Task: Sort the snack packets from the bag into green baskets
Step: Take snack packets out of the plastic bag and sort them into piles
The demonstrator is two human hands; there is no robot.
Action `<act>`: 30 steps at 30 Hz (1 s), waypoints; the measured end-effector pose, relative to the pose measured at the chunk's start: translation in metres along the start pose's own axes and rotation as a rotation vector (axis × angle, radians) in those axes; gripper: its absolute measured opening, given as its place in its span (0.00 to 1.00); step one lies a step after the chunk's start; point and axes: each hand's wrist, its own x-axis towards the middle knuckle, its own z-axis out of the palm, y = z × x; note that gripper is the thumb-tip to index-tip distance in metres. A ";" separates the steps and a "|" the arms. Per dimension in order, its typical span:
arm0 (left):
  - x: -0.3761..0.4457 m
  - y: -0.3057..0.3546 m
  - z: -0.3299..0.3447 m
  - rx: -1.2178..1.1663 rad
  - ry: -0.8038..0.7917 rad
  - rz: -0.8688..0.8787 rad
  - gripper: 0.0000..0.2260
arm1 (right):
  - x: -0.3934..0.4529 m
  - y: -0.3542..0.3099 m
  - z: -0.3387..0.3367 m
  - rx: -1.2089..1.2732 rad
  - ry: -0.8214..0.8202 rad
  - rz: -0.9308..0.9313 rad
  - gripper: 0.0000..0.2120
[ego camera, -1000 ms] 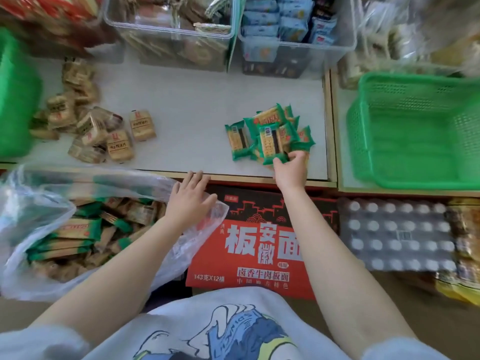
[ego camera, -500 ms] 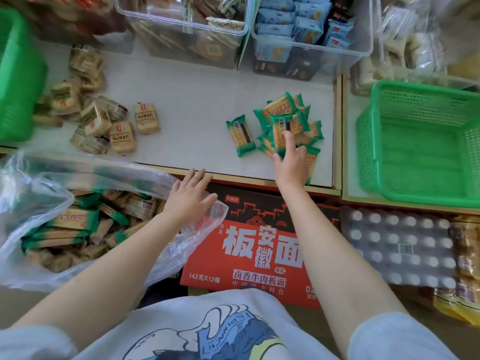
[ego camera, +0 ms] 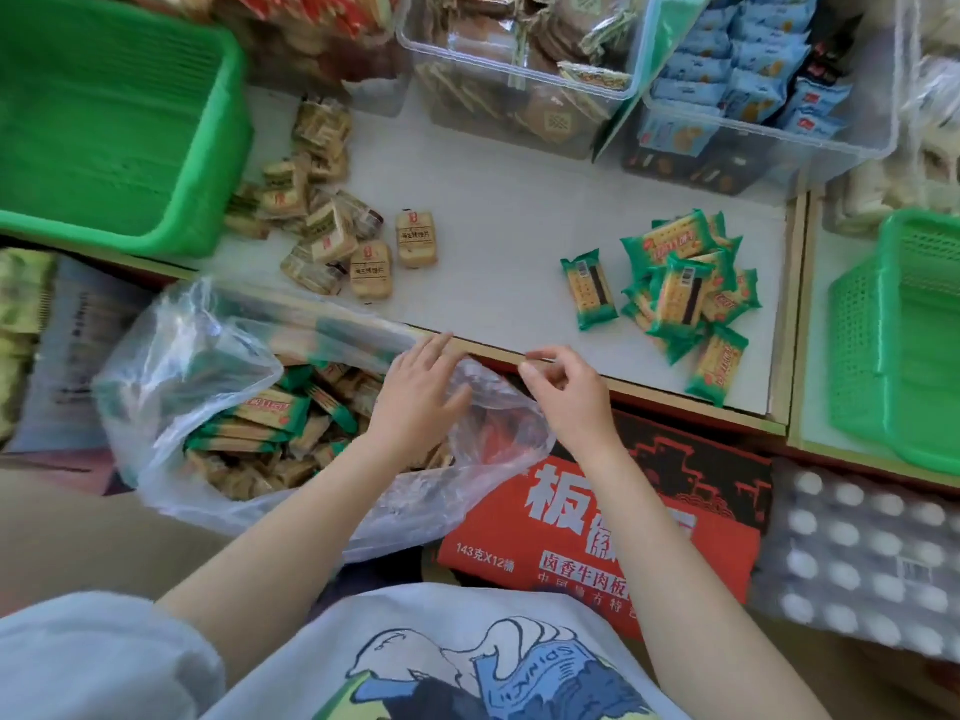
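Note:
A clear plastic bag point(ego camera: 171, 366) full of green and tan snack packets point(ego camera: 260, 423) lies at lower left. My left hand point(ego camera: 415, 392) rests with straight fingers on the bag's right rim. My right hand point(ego camera: 569, 394) hovers just right of the bag at the shelf's front edge, fingers loosely curled and holding nothing. On the white shelf, a pile of green packets point(ego camera: 685, 288) lies at the right and a pile of tan packets point(ego camera: 332, 236) at the left. One green basket point(ego camera: 104, 127) stands at far left, another green basket point(ego camera: 904, 345) at far right.
Clear bins point(ego camera: 519, 70) of other snacks line the back of the shelf point(ego camera: 498, 215). A red carton point(ego camera: 597, 517) and a wrapped pack of bottles point(ego camera: 857, 553) sit below the shelf edge, right of the bag.
My right hand has let go of the green packets on the shelf and drawn back left to the bag. The view has shifted left. My left hand stays on the bag.

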 end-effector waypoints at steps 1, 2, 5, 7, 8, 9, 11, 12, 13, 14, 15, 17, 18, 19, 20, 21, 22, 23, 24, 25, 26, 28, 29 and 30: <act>-0.016 -0.024 -0.007 0.038 0.106 -0.023 0.22 | -0.004 -0.009 0.016 0.000 -0.071 -0.010 0.06; -0.032 -0.050 -0.013 0.097 0.205 -0.058 0.21 | -0.007 -0.016 0.033 -0.006 -0.148 -0.017 0.05; -0.073 -0.131 -0.030 0.278 0.328 -0.241 0.22 | -0.012 -0.032 0.094 -0.091 -0.425 -0.003 0.05; -0.088 -0.172 -0.043 0.348 0.240 -0.355 0.23 | -0.015 -0.038 0.135 -0.193 -0.567 0.001 0.08; -0.091 -0.188 -0.049 0.371 0.172 -0.400 0.23 | -0.016 -0.043 0.153 -0.219 -0.601 0.011 0.09; -0.092 -0.202 -0.054 0.392 0.117 -0.431 0.24 | -0.018 -0.049 0.169 -0.227 -0.618 0.022 0.10; -0.090 -0.224 -0.065 0.393 0.048 -0.469 0.26 | -0.020 -0.063 0.197 -0.250 -0.623 0.016 0.13; -0.087 -0.232 -0.070 0.363 0.037 -0.483 0.27 | -0.021 -0.070 0.210 -0.271 -0.623 0.004 0.15; -0.085 -0.239 -0.075 0.314 0.036 -0.495 0.28 | -0.020 -0.077 0.221 -0.284 -0.619 -0.009 0.17; -0.081 -0.244 -0.080 0.251 0.043 -0.504 0.29 | -0.019 -0.083 0.231 -0.285 -0.606 -0.020 0.20; -0.078 -0.249 -0.084 0.186 0.058 -0.511 0.29 | -0.016 -0.090 0.240 -0.276 -0.584 -0.031 0.22; -0.075 -0.259 -0.090 0.077 0.090 -0.526 0.30 | -0.009 -0.105 0.250 -0.246 -0.511 -0.052 0.25; -0.077 -0.265 -0.093 0.028 0.094 -0.547 0.30 | -0.005 -0.113 0.253 -0.228 -0.460 -0.064 0.26; -0.080 -0.270 -0.096 -0.009 0.092 -0.577 0.31 | -0.001 -0.121 0.254 -0.208 -0.409 -0.076 0.27; -0.083 -0.273 -0.100 -0.023 0.094 -0.605 0.31 | 0.003 -0.129 0.254 -0.190 -0.369 -0.082 0.28; -0.087 -0.274 -0.102 0.010 0.119 -0.612 0.32 | 0.007 -0.135 0.253 -0.179 -0.343 -0.086 0.29; -0.091 -0.271 -0.104 0.086 0.181 -0.571 0.32 | 0.012 -0.142 0.253 -0.182 -0.327 -0.098 0.30; -0.094 -0.265 -0.105 0.179 0.273 -0.458 0.32 | 0.018 -0.148 0.253 -0.195 -0.319 -0.114 0.31; -0.096 -0.256 -0.105 0.251 0.367 -0.273 0.30 | 0.024 -0.153 0.253 -0.213 -0.311 -0.129 0.31; -0.095 -0.246 -0.103 0.297 0.436 -0.045 0.28 | 0.031 -0.156 0.253 -0.231 -0.303 -0.140 0.31; -0.091 -0.237 -0.099 0.331 0.457 0.177 0.26 | 0.036 -0.160 0.252 -0.244 -0.295 -0.143 0.31; -0.079 -0.228 -0.093 0.429 0.328 0.418 0.24 | 0.046 -0.163 0.248 -0.266 -0.269 -0.151 0.31; -0.072 -0.229 -0.094 0.483 0.229 0.410 0.24 | 0.050 -0.164 0.245 -0.275 -0.256 -0.160 0.30; -0.065 -0.233 -0.096 0.525 0.140 0.344 0.25 | 0.053 -0.165 0.241 -0.285 -0.244 -0.170 0.30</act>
